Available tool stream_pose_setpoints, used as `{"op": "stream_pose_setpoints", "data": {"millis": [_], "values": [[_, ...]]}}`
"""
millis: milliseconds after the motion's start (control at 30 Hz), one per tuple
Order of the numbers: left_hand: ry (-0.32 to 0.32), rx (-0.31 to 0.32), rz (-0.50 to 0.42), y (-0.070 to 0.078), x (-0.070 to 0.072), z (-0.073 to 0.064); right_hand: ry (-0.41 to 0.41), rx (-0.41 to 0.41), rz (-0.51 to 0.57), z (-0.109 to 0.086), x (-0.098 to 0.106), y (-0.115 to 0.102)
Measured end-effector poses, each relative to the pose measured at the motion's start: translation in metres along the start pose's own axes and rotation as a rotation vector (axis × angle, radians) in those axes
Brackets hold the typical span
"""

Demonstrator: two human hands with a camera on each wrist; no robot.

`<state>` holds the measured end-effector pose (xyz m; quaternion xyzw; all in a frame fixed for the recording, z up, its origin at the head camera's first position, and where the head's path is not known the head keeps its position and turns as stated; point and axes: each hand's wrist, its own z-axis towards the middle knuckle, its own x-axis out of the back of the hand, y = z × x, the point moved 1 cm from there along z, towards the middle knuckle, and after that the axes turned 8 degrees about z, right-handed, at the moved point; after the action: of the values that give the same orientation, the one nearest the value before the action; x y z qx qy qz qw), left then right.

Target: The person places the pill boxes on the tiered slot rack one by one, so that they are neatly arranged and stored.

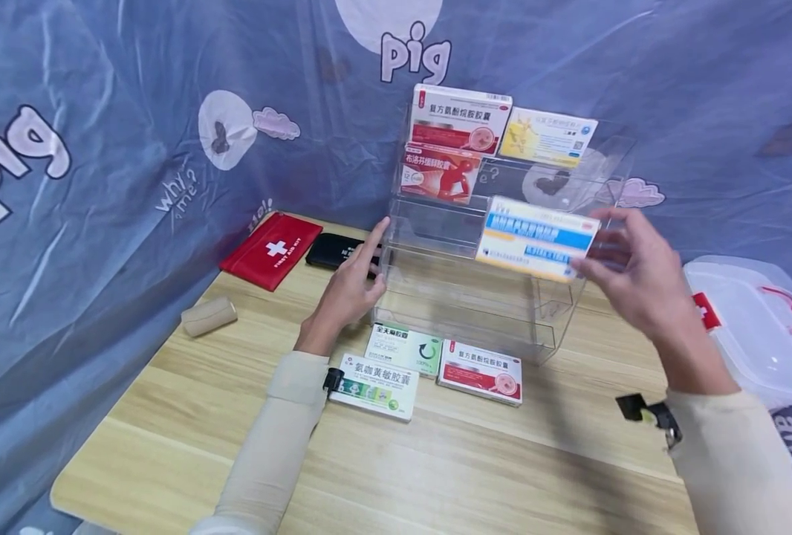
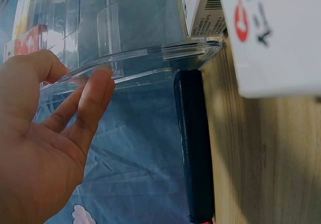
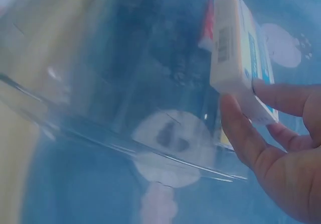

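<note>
Hands (image 1: 351, 288) (image 1: 637, 276) on flat carton (image 1: 536, 239), clear rack (image 1: 436, 229)

You've got open room on the clear display rack's (image 1: 436, 227) second tier, right of the red ibuprofen box (image 1: 429, 174), while the blue-and-white box (image 1: 536, 241) in your right hand (image 1: 637, 275) covers part of the space just below. Down low, three medicine boxes (image 1: 479, 371) crowd the rack's foot; your left hand (image 1: 349, 290) and the black pouch (image 1: 329, 251) block the left side, but bare tabletop (image 1: 610, 338) leaves a lane rightward, towards the translucent first-aid case (image 1: 750, 327).
</note>
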<state>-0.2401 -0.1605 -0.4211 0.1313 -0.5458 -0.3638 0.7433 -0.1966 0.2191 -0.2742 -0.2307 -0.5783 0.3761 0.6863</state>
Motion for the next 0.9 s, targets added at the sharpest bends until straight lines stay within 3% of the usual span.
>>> {"op": "stream_pose_setpoints", "data": {"millis": [133, 300, 567, 733, 900], "values": [[0.000, -0.007, 0.000, 0.001, 0.000, 0.000, 0.101, -0.022, -0.099, 0.033, 0.014, -0.015], [0.002, -0.008, 0.002, 0.000, -0.001, 0.000, 0.216, 0.018, -0.184, 0.060, 0.020, -0.024], [0.003, -0.013, 0.007, 0.000, 0.000, 0.000, 0.324, 0.069, -0.157, 0.082, 0.015, -0.020], [-0.001, -0.011, 0.005, 0.000, 0.000, 0.000, 0.338, 0.145, -0.151, 0.088, 0.013, -0.011], [0.002, -0.003, 0.001, 0.000, -0.001, 0.000, 0.294, 0.214, -0.204, 0.089, 0.012, -0.003]]}}
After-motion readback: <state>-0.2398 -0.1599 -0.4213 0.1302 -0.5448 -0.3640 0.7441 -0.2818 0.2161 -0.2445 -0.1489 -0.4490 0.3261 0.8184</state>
